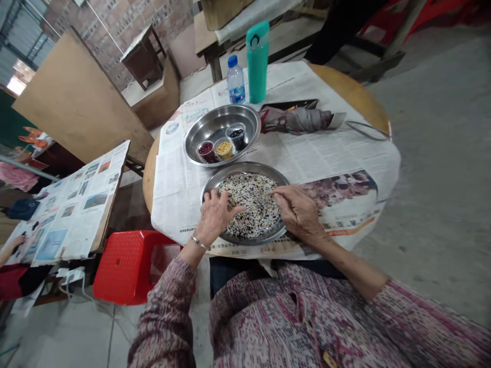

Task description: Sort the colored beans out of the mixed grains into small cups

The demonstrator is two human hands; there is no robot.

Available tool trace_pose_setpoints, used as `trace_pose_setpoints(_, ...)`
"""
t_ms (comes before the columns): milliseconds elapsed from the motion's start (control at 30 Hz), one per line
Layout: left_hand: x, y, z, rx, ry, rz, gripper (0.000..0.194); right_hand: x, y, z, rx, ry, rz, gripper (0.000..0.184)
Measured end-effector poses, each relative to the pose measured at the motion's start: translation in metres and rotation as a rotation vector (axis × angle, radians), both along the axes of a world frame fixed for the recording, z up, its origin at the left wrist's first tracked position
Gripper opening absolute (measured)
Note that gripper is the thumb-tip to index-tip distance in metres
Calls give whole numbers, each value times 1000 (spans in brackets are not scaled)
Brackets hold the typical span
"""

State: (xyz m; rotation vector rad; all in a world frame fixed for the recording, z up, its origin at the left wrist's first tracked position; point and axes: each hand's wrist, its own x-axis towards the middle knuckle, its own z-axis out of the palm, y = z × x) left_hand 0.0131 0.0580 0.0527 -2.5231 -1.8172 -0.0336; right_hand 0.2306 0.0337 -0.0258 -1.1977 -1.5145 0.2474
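We seem to be in a plain shared workroom: the far-left wall (103, 30) is bare brick, metal roofing (32, 30) shows beside it, and the floor (433, 153) at right is rough grey. We see newspaper over the round table (358, 99) near us and the left table (104, 220), where another person's arm (6, 253) reaches in.

Mottled pink-and-grey knit sleeves (169, 313), silver bracelet (200, 243) on left wrist.
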Motion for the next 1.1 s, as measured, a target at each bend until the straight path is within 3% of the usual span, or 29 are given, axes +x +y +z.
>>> trace_pose_setpoints(67, -7, -17, 1, -66, -17, -43, 68, 0, 0, 0, -13, -3, 4, 17)
trace_pose_setpoints(133, -8, -28, -1, -139, -53, -79, 76, 1, -1, 1, -36, -9, 9, 17)
trace_pose_setpoints(233, 2, -30, -11, -232, -192, -105, 52, 2, -1, 2, -47, -14, 16, 17)
trace_pose_setpoints(300, 15, -23, -20, -246, -303, -136, 34, 2, -1, 2, -36, -15, 15, 17)
trace_pose_setpoints(367, 30, -12, -27, -228, -381, -181, 27, 2, -1, 2, -33, -12, 11, 17)
trace_pose_setpoints(467, 52, 12, -29, -216, -467, -264, 27, 1, 0, 1, -47, -3, 6, 17)
trace_pose_setpoints(567, 63, 36, -23, -151, -519, -262, 29, 1, 0, 1, -49, 9, 6, 16)
trace_pose_setpoints(733, 46, 55, -7, -71, -415, -258, 25, 1, -1, 2, -38, 14, 14, 16)
trace_pose_setpoints(867, 28, 54, -5, -137, -209, -259, 64, 2, -2, 2, -52, 12, 25, 16)
trace_pose_setpoints(900, 25, 53, -6, -151, -189, -259, 62, 2, -2, 2, -55, 13, 26, 16)
trace_pose_setpoints(1000, 22, 43, -9, -176, -214, -300, 25, 3, -2, 2, -54, 12, 26, 16)
trace_pose_setpoints(1033, 21, 38, -10, -182, -227, -312, 21, 3, -2, 2, -56, 10, 26, 15)
trace_pose_setpoints(1100, 17, 24, -10, -185, -231, -318, 29, 3, -3, 2, -62, 3, 25, 15)
